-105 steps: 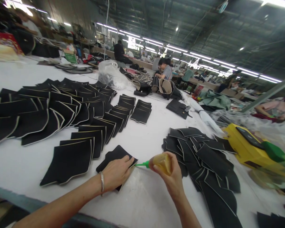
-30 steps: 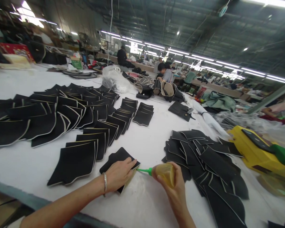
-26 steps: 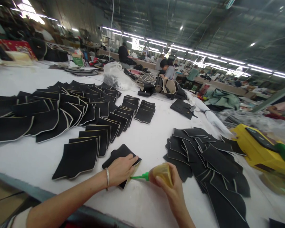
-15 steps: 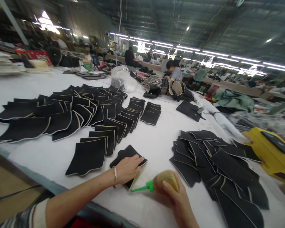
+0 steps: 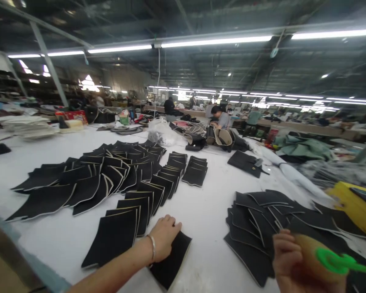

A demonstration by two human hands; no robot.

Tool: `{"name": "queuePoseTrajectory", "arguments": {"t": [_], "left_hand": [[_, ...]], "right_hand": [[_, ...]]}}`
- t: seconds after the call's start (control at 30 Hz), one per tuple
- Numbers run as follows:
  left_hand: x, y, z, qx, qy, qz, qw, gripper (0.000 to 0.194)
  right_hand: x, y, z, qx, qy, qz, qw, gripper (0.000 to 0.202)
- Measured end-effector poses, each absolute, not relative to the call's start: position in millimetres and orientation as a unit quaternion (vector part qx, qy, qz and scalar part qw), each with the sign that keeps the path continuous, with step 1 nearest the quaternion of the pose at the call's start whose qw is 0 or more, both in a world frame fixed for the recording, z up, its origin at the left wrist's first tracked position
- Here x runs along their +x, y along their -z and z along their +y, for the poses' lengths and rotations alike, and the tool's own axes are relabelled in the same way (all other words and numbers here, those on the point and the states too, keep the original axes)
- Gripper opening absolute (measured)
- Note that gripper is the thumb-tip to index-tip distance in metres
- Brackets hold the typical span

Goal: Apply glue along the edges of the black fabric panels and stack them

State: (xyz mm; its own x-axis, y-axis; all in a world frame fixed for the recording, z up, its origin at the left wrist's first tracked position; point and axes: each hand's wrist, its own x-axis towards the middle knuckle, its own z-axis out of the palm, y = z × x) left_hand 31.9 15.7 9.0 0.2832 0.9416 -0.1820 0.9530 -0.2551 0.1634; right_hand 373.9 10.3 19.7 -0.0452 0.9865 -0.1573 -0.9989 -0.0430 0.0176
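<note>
My left hand (image 5: 165, 240), with a bracelet at its wrist, has its fingers curled over the far edge of a black leather-like piece (image 5: 172, 264) on the white table. Its palm hides part of that piece. Out to the right, my right hand (image 5: 288, 260) is wrapped round a yellowish squeeze bottle (image 5: 314, 258) with a green nozzle (image 5: 341, 260) pointing right. The bottle is above a loose pile of black pieces (image 5: 256, 232). Left of my left hand lies a row of overlapping black pieces (image 5: 112, 238) with pale edges.
More black pieces (image 5: 91, 183) fan across the left of the white table (image 5: 213, 219). A yellow case (image 5: 350, 195) stands at the right edge. Clear plastic (image 5: 160, 132) and a black flap piece (image 5: 247, 162) lie farther back. A person (image 5: 221, 117) bends over work beyond them.
My right hand has swung the bottle away to the right, off the piece's edge. My left hand's fingers, flatter before, are now bent at the piece's far edge. The view has tilted up.
</note>
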Motion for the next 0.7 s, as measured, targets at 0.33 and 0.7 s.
{"name": "queuePoseTrajectory", "arguments": {"t": [0.33,0.7], "left_hand": [[32.6,-26.3,75.9,0.665,-0.192,0.636,0.342,0.006],[57.4,2.9,237.1,0.445,-0.353,0.800,0.191,0.029]], "right_hand": [[399.7,-27.8,29.4,0.109,-0.698,0.028,0.707,0.102],[421.3,-18.9,18.5,0.186,-0.687,-0.039,0.701,0.086]]}}
